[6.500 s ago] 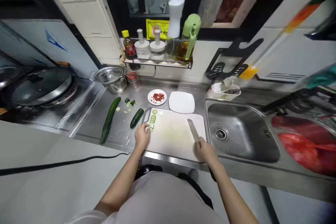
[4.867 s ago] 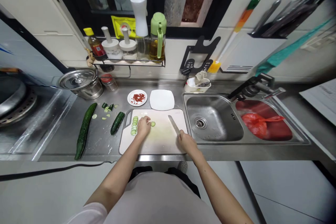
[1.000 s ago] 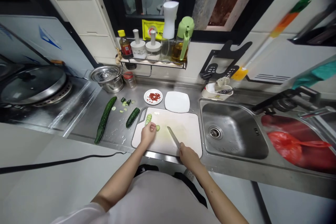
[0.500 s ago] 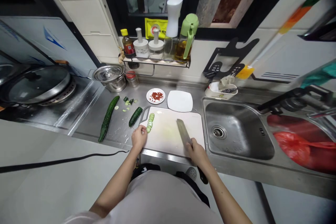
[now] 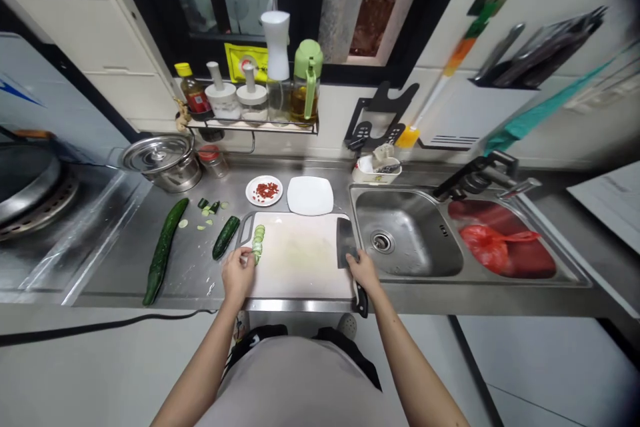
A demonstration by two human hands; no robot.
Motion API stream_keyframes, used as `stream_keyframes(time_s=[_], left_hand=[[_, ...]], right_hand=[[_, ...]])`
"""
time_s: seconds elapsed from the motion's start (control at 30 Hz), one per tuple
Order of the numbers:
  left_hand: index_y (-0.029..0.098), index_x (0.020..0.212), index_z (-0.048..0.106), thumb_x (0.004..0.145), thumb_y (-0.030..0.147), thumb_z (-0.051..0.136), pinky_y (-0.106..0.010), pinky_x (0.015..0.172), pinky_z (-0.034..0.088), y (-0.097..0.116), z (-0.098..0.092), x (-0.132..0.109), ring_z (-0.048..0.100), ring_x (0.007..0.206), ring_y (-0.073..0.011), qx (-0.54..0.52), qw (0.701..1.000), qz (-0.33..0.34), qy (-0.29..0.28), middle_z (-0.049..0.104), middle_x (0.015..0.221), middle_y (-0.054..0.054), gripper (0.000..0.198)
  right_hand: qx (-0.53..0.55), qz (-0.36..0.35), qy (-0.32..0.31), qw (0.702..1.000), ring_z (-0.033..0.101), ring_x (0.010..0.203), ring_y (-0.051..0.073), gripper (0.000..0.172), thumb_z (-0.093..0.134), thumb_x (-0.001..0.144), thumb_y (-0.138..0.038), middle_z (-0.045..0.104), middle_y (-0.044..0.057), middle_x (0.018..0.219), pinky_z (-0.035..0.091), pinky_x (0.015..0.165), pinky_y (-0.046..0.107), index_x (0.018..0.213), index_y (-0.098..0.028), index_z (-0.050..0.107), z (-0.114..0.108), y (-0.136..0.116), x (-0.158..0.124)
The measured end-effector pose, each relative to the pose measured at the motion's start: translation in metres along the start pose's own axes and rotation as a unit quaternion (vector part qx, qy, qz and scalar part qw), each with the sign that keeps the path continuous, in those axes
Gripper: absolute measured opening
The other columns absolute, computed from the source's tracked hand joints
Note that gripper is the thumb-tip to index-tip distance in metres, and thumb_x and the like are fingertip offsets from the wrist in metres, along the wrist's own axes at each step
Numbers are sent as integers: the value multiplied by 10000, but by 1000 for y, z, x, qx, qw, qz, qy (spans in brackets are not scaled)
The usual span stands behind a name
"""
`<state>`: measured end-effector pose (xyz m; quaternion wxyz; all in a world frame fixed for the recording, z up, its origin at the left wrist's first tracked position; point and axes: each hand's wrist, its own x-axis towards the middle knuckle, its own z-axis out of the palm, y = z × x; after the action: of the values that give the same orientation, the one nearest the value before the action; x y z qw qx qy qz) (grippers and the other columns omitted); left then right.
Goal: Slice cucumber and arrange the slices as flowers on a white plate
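A cleaver-like kitchen knife rests flat along the right edge of the white cutting board. My right hand is closed on it where blade meets handle; the black handle points toward me over the board's near right corner. My left hand is at the board's left edge, its fingers pinched beside the near end of a row of overlapping cucumber slices. Whether a slice is between the fingertips cannot be made out. Left of the board lie a cut piece of cucumber and a long whole cucumber.
Behind the board stand a plate of chopped red pieces and a white square plate. Cucumber scraps lie on the steel counter. A lidded pot is at the back left. To the right is the sink.
My right hand has moved the knife rightward and laid it flat at the board's right edge. My left hand stays by the slices. The camera view has turned to the right.
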<state>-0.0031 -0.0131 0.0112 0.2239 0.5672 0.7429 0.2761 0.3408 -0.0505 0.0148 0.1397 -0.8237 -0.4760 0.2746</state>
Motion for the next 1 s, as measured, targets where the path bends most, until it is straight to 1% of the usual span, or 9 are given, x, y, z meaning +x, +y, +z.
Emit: stream_keyframes(time_s=[0.1, 0.23, 0.3, 0.4, 0.5, 0.63, 0.8, 0.9, 1.0], left_hand=[[218, 924, 652, 786, 305, 543, -288, 779, 462, 5, 5, 0, 597, 783, -179, -17, 1000, -6, -11, 682, 909, -27, 196], [225, 921, 648, 777, 296, 535, -280, 766, 465, 9, 13, -2, 599, 763, -170, -37, 999, -3, -18, 674, 878, -17, 197], [225, 917, 649, 771, 293, 536, -280, 753, 463, 11, 17, -3, 597, 756, -170, -41, 999, 2, -20, 672, 872, -20, 197], [227, 906, 650, 770, 292, 540, -279, 748, 462, 15, 22, -3, 599, 746, -169, -48, 998, 9, -26, 677, 873, -20, 187], [227, 897, 653, 777, 290, 538, -275, 743, 460, 23, 26, 1, 603, 743, -166, -56, 998, 16, -30, 686, 877, -22, 178], [220, 900, 658, 784, 284, 542, -274, 734, 446, 38, 35, 10, 603, 746, -169, -52, 998, 29, -30, 685, 857, -24, 176], [223, 900, 659, 793, 277, 546, -268, 726, 446, 59, 52, 24, 596, 726, -159, -65, 997, 32, -41, 675, 844, -19, 165], [216, 907, 658, 790, 277, 553, -274, 745, 451, 70, 63, 36, 593, 723, -158, -71, 996, 38, -46, 674, 841, -22, 168], [208, 952, 661, 783, 275, 567, -284, 768, 449, 78, 74, 50, 594, 758, -164, -58, 996, 43, -57, 680, 878, -31, 205]], right_hand=[[-26, 6, 4, 1000, 639, 886, 206, 375, 418, 912, -333, 701, 108, 949, 434, 738, 252, 1147, -98, 594, 1, -2, 0], [-95, 22, 32, 995, 631, 1005, 222, 426, 422, 938, -330, 683, 154, 1092, 424, 825, 267, 1268, -78, 514, -4, -11, -7], [-128, 28, 40, 991, 629, 1037, 227, 450, 416, 950, -326, 661, 173, 1151, 422, 842, 276, 1319, -74, 467, -6, -16, -11], [-166, 45, 32, 985, 647, 1005, 247, 436, 394, 967, -346, 660, 168, 1142, 439, 805, 308, 1331, -111, 444, -9, -22, -17], [-190, 43, 23, 980, 649, 1001, 258, 386, 380, 975, -345, 667, 158, 1101, 445, 782, 318, 1277, -123, 468, -10, -25, -19], [-208, 41, 13, 977, 638, 1018, 252, 364, 367, 982, -347, 642, 162, 1125, 447, 774, 306, 1239, -115, 479, -12, -27, -20], [-226, 45, 15, 973, 625, 1028, 241, 377, 348, 989, -343, 573, 180, 1207, 453, 761, 303, 1271, -122, 464, -12, -31, -21], [-236, 46, 12, 971, 601, 1067, 252, 378, 348, 989, -333, 559, 189, 1201, 451, 783, 313, 1274, -117, 471, -11, -32, -22], [-247, 46, 13, 968, 560, 1123, 270, 380, 359, 984, -337, 558, 188, 1181, 445, 809, 322, 1267, -119, 489, -11, -30, -23]])
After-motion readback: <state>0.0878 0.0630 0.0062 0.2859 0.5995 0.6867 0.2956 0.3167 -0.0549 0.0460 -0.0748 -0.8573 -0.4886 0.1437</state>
